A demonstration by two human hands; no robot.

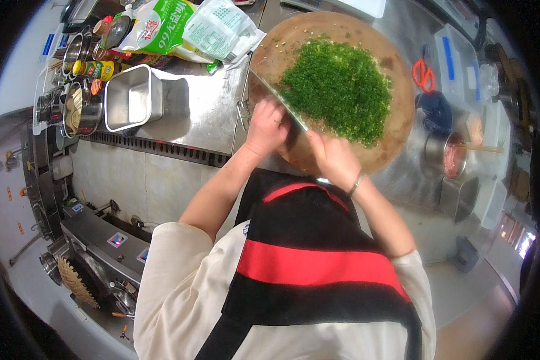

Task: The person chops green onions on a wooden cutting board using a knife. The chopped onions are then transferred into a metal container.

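My right hand (337,158) grips the handle of a kitchen knife (281,100), whose blade slants up and left across the near left part of a round wooden chopping board (398,121). Beside the blade, on its left, is my left hand (268,126), fingers bent and bunched; whether anything lies under them is hidden. A wide heap of finely chopped greens (337,87) covers the board's middle, to the right of the knife. Small pale bits lie scattered near the board's top left edge.
Left of the board stand a square steel container (132,99), plastic bags (220,29), a yellow-labelled bottle (100,69) and several pots. To the right are orange-handled scissors (423,76), a dark blue cloth (435,110), a steel pot of pink minced food (454,155) and clear plastic boxes (456,63).
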